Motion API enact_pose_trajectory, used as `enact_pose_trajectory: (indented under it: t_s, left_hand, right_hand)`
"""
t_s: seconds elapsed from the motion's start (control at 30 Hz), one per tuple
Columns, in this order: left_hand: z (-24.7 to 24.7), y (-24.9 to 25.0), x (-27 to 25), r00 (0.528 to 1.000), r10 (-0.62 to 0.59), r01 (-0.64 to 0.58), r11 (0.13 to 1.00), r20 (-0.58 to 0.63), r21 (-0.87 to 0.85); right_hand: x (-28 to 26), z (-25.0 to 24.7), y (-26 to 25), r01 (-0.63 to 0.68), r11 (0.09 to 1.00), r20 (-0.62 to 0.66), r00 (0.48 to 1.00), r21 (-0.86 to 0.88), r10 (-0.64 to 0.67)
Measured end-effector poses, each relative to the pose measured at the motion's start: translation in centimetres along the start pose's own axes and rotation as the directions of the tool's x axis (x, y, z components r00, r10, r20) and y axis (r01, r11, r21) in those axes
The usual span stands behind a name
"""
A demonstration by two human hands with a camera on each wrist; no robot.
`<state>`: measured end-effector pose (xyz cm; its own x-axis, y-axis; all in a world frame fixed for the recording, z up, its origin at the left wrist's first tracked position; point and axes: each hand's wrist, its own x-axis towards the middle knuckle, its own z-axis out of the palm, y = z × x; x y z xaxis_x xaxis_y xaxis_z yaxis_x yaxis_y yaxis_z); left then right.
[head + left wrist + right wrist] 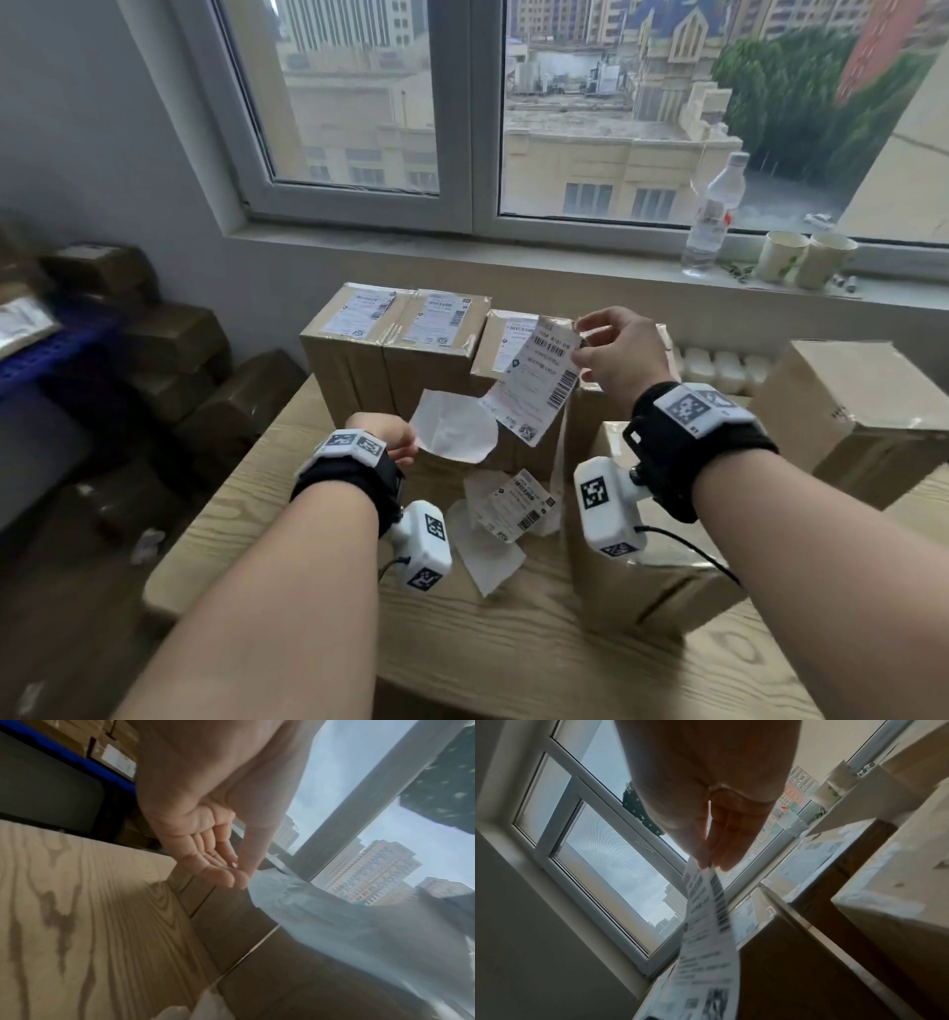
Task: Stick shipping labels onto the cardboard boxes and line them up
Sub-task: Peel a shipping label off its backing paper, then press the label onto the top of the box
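Observation:
My right hand (601,344) pinches the top corner of a printed shipping label (539,385), which hangs loose in the air in front of the boxes; the right wrist view shows the label (708,923) dangling from the fingertips (700,858). My left hand (395,437) pinches the edge of the blank white backing paper (454,426), seen also as backing paper (321,914) in the left wrist view. Three labelled cardboard boxes (390,339) stand in a row at the back of the wooden table (287,509). An unlabelled box (637,580) sits under my right wrist.
Another label (516,506) and used backing sheets (488,555) lie on the table between my wrists. A large box (862,411) stands at the right. More boxes (174,354) pile up at the left. A water bottle (714,216) and two cups (801,257) stand on the windowsill.

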<state>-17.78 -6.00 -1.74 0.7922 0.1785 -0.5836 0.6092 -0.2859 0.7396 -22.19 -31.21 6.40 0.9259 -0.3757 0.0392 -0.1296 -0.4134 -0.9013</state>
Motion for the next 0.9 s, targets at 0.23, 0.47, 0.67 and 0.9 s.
enact_pose_trajectory:
  t_s: [0.23, 0.47, 0.67, 0.9]
  left_hand:
    - [0.1, -4.4, 5.6, 0.996, -0.088, 0.088, 0.996, 0.01, 0.01]
    - [1.7, -5.2, 7.6, 0.998, -0.068, 0.068, 0.998, 0.008, -0.014]
    - [4.2, 0.0, 3.5, 0.981, 0.118, -0.097, 0.985, 0.153, -0.141]
    - [7.3, 5.8, -3.1, 0.876, 0.258, -0.263, 0.964, 0.408, -0.045]
  right_hand:
    - [1.2, 3.0, 1.6, -0.133, 0.989, 0.002, 0.991, 0.069, 0.133]
    - [1.8, 3.5, 3.4, -0.182, 0.982, 0.009, 0.983, 0.053, 0.182]
    - [1.5, 1.8, 2.9, -0.194, 0.977, 0.047, 0.981, 0.09, 0.191]
    - [0.1, -2.7, 1.0, -0.127, 0.984, 0.082, 0.99, 0.128, 0.117]
